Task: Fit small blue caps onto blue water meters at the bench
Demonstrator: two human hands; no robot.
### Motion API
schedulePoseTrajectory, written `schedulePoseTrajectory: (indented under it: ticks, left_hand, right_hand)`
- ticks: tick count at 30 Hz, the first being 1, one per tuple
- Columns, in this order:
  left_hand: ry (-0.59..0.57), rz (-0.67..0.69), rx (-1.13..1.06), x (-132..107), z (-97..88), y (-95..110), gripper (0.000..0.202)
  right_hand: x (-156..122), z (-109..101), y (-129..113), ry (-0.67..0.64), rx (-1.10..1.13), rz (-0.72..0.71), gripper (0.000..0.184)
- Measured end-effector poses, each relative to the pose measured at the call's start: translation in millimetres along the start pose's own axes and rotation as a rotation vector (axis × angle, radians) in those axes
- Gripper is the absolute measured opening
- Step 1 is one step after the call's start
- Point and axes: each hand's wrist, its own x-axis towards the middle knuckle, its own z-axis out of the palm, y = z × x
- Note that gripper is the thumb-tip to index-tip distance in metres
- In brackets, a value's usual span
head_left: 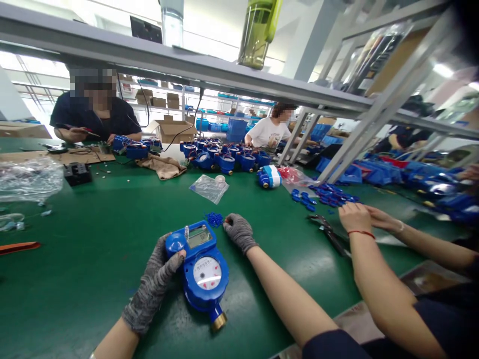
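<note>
A blue water meter (pixel 204 271) with a small display, a white dial and a brass fitting lies on the green table (pixel 93 259) in front of me. My left hand (pixel 159 276), in a grey knit glove, grips the meter's left side with the thumb on top. My right hand (pixel 238 231), also gloved, rests closed on the table just right of the meter, its fingertips at a small heap of blue parts (pixel 214 218). Whether it pinches one is hidden.
A co-worker's bare arms (pixel 374 239) reach in from the right beside pliers (pixel 329 234) and scattered blue caps (pixel 329 195). Several blue meters (pixel 224 157) stand at the back. A plastic bag (pixel 209 188), a brown cloth (pixel 164 166) and two seated people lie beyond.
</note>
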Motion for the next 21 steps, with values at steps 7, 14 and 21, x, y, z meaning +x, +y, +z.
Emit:
schedulePoseTrajectory:
  ticks: [7,14,21]
  left_hand:
    - [-0.032,-0.027,-0.056,-3,1.7,3,0.051]
    - [-0.051,-0.002,-0.041,-2,1.9,4,0.049]
    - [-0.032,-0.031,-0.079,-5,5.5,8,0.052]
  right_hand:
    - [0,-8,-9,-0.038,-0.103,0.009,0.019]
    - [-18,-19,-1,-0.11,-0.16,-0.046,0.015]
    - [-64,-70,-39,-0.007,0.199,-0.343,0.016]
